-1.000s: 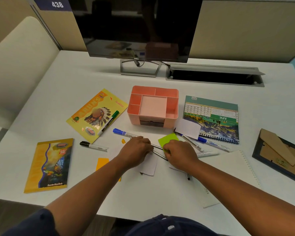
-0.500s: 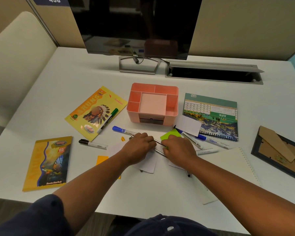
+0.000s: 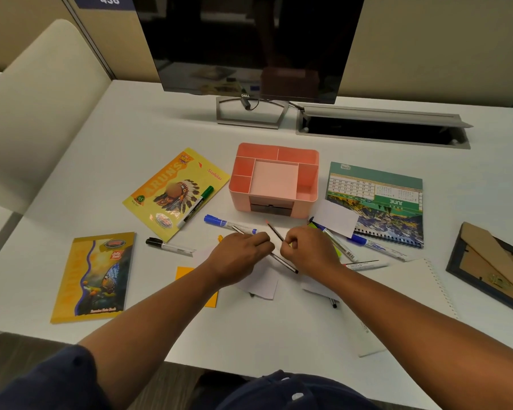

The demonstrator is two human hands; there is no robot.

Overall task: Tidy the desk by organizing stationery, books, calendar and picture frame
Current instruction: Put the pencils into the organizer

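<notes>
My left hand point(image 3: 243, 253) and my right hand point(image 3: 311, 250) meet at mid-desk, in front of the pink organizer point(image 3: 240, 199). The right hand pinches a thin pencil point(image 3: 274, 230) whose tip points up-left. The left hand is closed over a thin black pen point(image 3: 288, 265) that lies slanted beneath it. Around them lie a blue marker point(image 3: 228, 224), a black marker point(image 3: 169, 247), a green marker point(image 3: 196, 207), a second blue marker point(image 3: 367, 242) and a silver pen point(image 3: 338, 245). The calendar point(image 3: 376, 202) lies flat at the right. The picture frame point(image 3: 492, 261) lies face down at the far right.
Two yellow books point(image 3: 175, 190) point(image 3: 95, 276) lie at the left. A spiral notepad point(image 3: 397, 291), an orange sticky note point(image 3: 184, 272) and white notes point(image 3: 264, 285) are scattered near the front. A monitor point(image 3: 249, 45) and a cable tray point(image 3: 382, 128) stand at the back.
My right hand has raised a thin pencil from among the pens, its tip now showing above the knuckles. The green sticky note is now mostly hidden behind that hand.
</notes>
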